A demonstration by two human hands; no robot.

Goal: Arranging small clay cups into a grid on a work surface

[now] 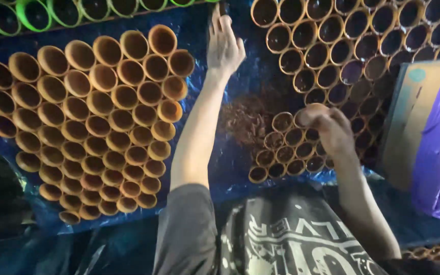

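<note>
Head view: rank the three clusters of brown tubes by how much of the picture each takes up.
1. Left cluster, largest.
2. Upper-right cluster, similar in spread but cut by the frame edge, so unsure against the first.
3. Small cluster by the right hand, clearly smallest.

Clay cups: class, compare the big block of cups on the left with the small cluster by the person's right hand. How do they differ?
The left block of clay cups holds many more cups than the small cluster. The left block looks pale orange inside; the small cluster looks darker brown. No hand touches the left block, while the right hand rests on the small cluster. Both sit packed rim to rim, mouths up, on the blue plastic sheet.
</note>
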